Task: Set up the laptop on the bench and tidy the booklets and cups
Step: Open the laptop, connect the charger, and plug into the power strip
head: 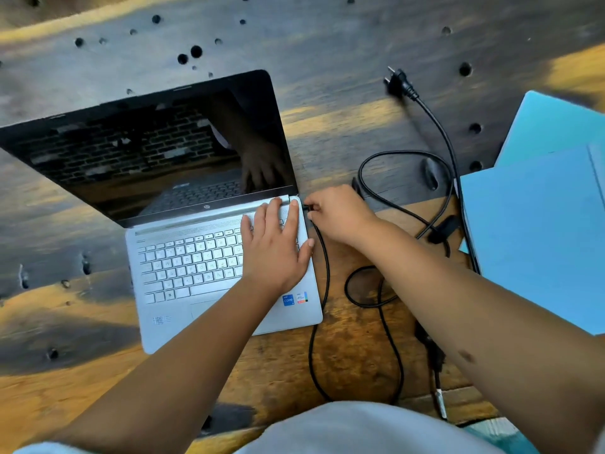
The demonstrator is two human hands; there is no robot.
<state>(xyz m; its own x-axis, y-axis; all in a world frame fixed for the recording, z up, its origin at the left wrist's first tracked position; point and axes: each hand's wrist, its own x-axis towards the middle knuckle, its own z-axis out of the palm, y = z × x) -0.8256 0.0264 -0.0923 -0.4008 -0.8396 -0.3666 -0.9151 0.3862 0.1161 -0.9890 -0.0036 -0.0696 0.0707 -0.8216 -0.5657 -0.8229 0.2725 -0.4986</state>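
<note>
A silver laptop point(183, 267) lies open on the wooden bench point(343, 34), its screen point(157, 152) dark. My left hand point(275, 244) rests flat, fingers spread, on the right end of the keyboard. My right hand point(337, 214) pinches the small plug of the black charger cable point(322, 276) against the laptop's right edge near the hinge. The cable runs in loose loops over the bench to a wall plug point(397, 83) lying unplugged at the back. Light blue booklets point(537, 224) lie overlapped at the right. No cups are in view.
The bench top is dark, worn wood with several drilled holes point(195, 51). The cable's loops point(409, 178) and a black strap or adapter piece point(443, 229) lie between the laptop and the booklets. My lap in pale clothing point(360, 430) fills the near edge.
</note>
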